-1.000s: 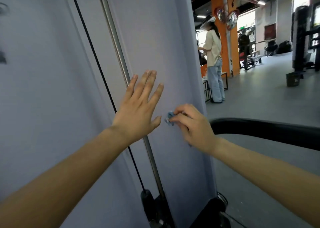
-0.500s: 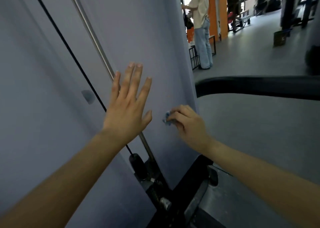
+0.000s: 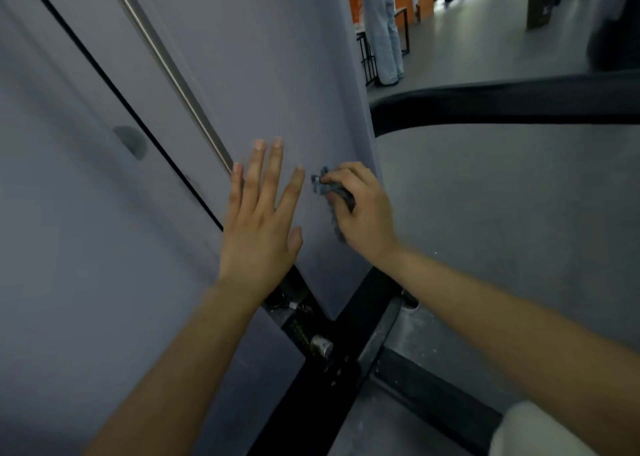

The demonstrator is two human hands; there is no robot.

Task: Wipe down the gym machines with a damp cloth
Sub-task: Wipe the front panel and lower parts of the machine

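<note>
A tall grey panel [image 3: 277, 57] of a gym machine fills the left and middle of the view. My left hand [image 3: 259, 220] lies flat against it with straight, spread fingers. Just to its right, my right hand [image 3: 360, 209] grips a small bunched blue cloth [image 3: 323, 187] and holds it against the panel near its right edge. Most of the cloth is hidden inside my fist.
A steel guide rod [image 3: 166, 64] and a black cable [image 3: 114, 92] run diagonally down the panel to a black base frame [image 3: 322, 369]. A black curved bar [image 3: 502, 104] crosses on the right. A person [image 3: 382, 29] stands on the grey floor behind.
My head has tipped downward, so the machine's base now shows. Both hands have slid down the panel toward its lower end, the right one still rubbing with the cloth.
</note>
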